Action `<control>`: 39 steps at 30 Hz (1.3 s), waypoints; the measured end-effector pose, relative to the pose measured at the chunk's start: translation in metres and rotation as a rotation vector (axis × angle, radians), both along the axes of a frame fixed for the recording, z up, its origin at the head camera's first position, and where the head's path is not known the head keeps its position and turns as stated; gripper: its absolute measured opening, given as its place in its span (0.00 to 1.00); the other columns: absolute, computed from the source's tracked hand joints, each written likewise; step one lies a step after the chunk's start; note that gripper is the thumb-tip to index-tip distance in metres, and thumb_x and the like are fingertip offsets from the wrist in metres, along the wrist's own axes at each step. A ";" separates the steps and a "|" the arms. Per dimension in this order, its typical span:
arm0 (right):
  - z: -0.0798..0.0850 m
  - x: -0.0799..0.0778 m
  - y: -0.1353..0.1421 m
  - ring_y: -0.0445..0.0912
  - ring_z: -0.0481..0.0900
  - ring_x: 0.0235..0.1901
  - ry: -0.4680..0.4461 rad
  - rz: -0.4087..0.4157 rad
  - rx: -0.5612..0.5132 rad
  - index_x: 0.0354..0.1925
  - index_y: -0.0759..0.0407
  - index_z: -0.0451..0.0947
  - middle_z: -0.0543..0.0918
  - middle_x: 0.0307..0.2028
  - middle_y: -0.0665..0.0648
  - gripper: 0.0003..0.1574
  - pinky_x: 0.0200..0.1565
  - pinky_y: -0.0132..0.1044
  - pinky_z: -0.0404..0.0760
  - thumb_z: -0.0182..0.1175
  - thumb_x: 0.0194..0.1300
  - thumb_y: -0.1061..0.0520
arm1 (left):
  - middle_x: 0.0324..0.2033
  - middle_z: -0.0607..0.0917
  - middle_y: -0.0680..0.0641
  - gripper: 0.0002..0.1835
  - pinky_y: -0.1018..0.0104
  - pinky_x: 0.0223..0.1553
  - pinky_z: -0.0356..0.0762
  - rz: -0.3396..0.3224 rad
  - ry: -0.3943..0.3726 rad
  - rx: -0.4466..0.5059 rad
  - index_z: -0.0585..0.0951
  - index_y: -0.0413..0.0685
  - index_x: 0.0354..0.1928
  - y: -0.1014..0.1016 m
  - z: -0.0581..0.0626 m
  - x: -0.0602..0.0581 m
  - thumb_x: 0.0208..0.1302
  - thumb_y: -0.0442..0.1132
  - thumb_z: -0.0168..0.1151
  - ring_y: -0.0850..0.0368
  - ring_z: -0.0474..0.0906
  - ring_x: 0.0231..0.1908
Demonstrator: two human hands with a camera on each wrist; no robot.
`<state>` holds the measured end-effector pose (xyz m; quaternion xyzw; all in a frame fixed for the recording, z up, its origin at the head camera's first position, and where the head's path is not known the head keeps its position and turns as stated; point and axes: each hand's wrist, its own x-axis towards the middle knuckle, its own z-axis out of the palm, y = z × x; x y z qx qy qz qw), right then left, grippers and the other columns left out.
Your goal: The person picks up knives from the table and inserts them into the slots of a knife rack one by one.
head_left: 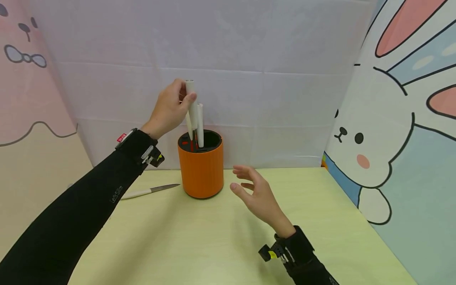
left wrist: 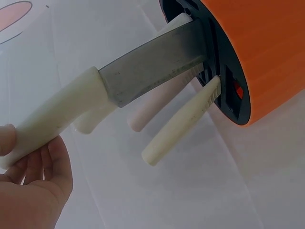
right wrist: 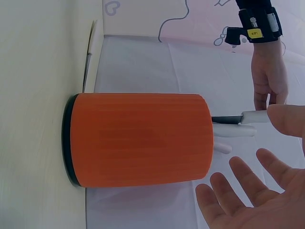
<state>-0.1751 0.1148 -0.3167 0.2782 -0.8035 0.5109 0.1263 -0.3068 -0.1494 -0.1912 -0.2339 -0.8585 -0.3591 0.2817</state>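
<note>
My left hand [head_left: 168,106] grips the white handle of a knife [left wrist: 62,107] near its butt end, above an orange knife block [head_left: 201,174]. The upper part of the wide blade [left wrist: 152,64] shows, while its tip is hidden inside a slot of the black top. Other white-handled knives [left wrist: 183,121] stand in the block beside it, only their handles visible. To the right of the block, my right hand [head_left: 259,196] is held in the air with fingers spread and relaxed, touching nothing.
A small white-handled knife [head_left: 142,192] lies on the pale yellow table [head_left: 213,237], left of the block. Close behind the block hangs a white sheet [head_left: 278,99]. A panel with a cartoon rabbit [head_left: 367,150] borders the right side.
</note>
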 end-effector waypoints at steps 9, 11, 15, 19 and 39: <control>0.000 0.000 0.000 0.49 0.72 0.55 0.002 0.000 0.005 0.61 0.58 0.67 0.75 0.55 0.58 0.26 0.54 0.45 0.75 0.60 0.66 0.62 | 0.42 0.74 0.47 0.16 0.60 0.47 0.72 0.002 0.014 0.001 0.69 0.44 0.52 0.000 -0.001 0.000 0.73 0.49 0.51 0.56 0.70 0.42; 0.000 0.000 0.000 0.49 0.72 0.55 0.002 -0.002 0.004 0.61 0.58 0.67 0.75 0.55 0.58 0.26 0.54 0.45 0.75 0.60 0.66 0.62 | 0.42 0.74 0.47 0.16 0.60 0.47 0.72 -0.001 0.016 -0.001 0.69 0.44 0.52 0.000 -0.001 0.000 0.73 0.48 0.51 0.56 0.70 0.42; 0.001 0.002 0.000 0.50 0.72 0.55 -0.002 -0.002 -0.001 0.61 0.59 0.67 0.75 0.55 0.59 0.26 0.54 0.47 0.75 0.60 0.66 0.62 | 0.42 0.74 0.48 0.17 0.61 0.47 0.72 -0.005 0.016 -0.002 0.69 0.44 0.52 0.001 -0.001 -0.001 0.73 0.49 0.52 0.57 0.70 0.42; 0.002 0.002 0.000 0.51 0.72 0.55 -0.006 -0.003 0.000 0.61 0.59 0.67 0.75 0.55 0.59 0.26 0.54 0.48 0.75 0.60 0.66 0.62 | 0.42 0.73 0.47 0.17 0.61 0.47 0.72 -0.005 0.014 -0.004 0.68 0.44 0.53 0.002 -0.001 -0.002 0.73 0.49 0.51 0.56 0.70 0.42; 0.000 0.001 0.001 0.49 0.72 0.55 0.004 -0.004 0.004 0.62 0.58 0.67 0.75 0.56 0.58 0.26 0.54 0.45 0.75 0.60 0.67 0.61 | 0.41 0.73 0.48 0.16 0.61 0.48 0.72 -0.014 0.013 0.010 0.69 0.45 0.52 0.000 0.003 0.001 0.74 0.49 0.50 0.57 0.69 0.40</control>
